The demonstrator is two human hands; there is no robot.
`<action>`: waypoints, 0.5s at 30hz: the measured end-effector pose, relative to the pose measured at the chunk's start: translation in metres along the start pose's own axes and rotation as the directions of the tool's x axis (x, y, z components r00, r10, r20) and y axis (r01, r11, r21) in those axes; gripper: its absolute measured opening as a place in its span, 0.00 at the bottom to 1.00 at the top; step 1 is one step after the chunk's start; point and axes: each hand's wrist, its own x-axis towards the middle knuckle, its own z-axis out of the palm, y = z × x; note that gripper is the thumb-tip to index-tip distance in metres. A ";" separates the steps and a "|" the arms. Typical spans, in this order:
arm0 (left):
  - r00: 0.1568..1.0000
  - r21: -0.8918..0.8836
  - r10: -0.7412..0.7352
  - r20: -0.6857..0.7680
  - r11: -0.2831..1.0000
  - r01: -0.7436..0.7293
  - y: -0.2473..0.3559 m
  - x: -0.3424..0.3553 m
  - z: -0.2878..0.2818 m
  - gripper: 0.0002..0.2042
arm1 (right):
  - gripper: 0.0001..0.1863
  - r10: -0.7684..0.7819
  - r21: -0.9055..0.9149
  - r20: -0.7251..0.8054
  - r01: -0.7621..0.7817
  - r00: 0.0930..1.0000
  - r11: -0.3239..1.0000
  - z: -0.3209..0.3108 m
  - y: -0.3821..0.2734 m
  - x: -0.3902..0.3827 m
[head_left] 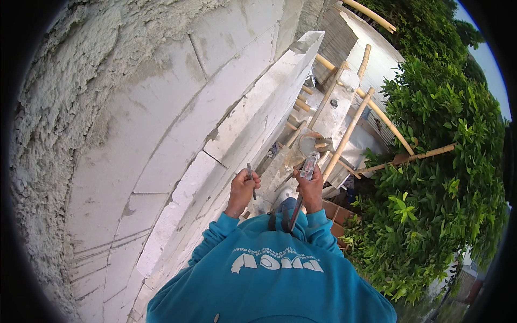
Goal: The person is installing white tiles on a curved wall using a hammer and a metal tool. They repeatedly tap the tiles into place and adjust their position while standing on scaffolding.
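Observation:
My left hand is closed around a short, thin grey metal rod, held upright beside the pale block wall. My right hand grips a clear plastic object, perhaps a bottle or wrapper, whose details are hard to make out. A long dark bar runs down from that hand toward my waist; whether the fingers hold it too, I cannot tell. Just beyond my right hand are a round bucket and a notched trowel.
Bamboo poles and a dusty plank form scaffolding to the right, above a metal roof. Dense leafy branches fill the far right. Red bricks lie below, and rough render covers the wall at the far left.

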 end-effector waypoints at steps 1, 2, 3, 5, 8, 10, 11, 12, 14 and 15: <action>0.999 -0.038 -0.031 0.039 0.999 0.032 -0.006 -0.002 0.001 0.11 | 0.15 0.005 0.001 -0.054 -0.005 0.999 1.000 -0.005 0.004 0.001; 0.996 -0.071 -0.054 0.077 0.996 0.059 -0.006 -0.005 0.005 0.11 | 0.15 0.021 0.045 -0.093 -0.017 0.995 0.999 -0.008 0.004 0.001; 0.990 -0.103 -0.076 0.116 0.991 0.088 -0.006 -0.007 0.011 0.11 | 0.15 0.039 0.090 -0.131 -0.027 0.991 0.996 -0.010 0.004 0.000; 0.972 -0.108 -0.164 0.171 0.977 0.184 0.000 -0.010 0.029 0.11 | 0.16 0.017 0.187 -0.210 0.023 0.978 0.982 -0.010 -0.001 -0.001; 0.948 -0.135 -0.232 0.217 0.955 0.265 0.006 -0.007 0.056 0.15 | 0.17 -0.002 0.258 -0.249 0.069 0.969 0.964 -0.010 -0.006 -0.002; 0.944 -0.204 -0.234 0.234 0.937 0.283 0.007 0.004 0.070 0.16 | 0.17 -0.028 0.280 -0.284 0.111 0.958 0.954 -0.010 -0.001 0.002; 0.939 -0.234 -0.243 0.245 0.925 0.300 0.009 0.010 0.075 0.17 | 0.18 -0.042 0.290 -0.303 0.134 0.952 0.947 -0.009 -0.001 0.006; 0.938 -0.256 -0.255 0.234 0.915 0.312 0.012 0.015 0.080 0.17 | 0.18 -0.057 0.290 -0.322 0.156 0.945 0.944 -0.008 -0.002 0.008; 0.938 -0.307 -0.277 0.207 0.892 0.331 0.017 0.025 0.088 0.17 | 0.18 -0.087 0.285 -0.352 0.195 0.932 0.938 -0.004 -0.006 0.013; 0.932 -0.339 -0.280 0.228 0.875 0.346 0.017 0.030 0.093 0.17 | 0.18 -0.115 0.275 -0.358 0.223 0.927 0.935 -0.002 -0.009 0.017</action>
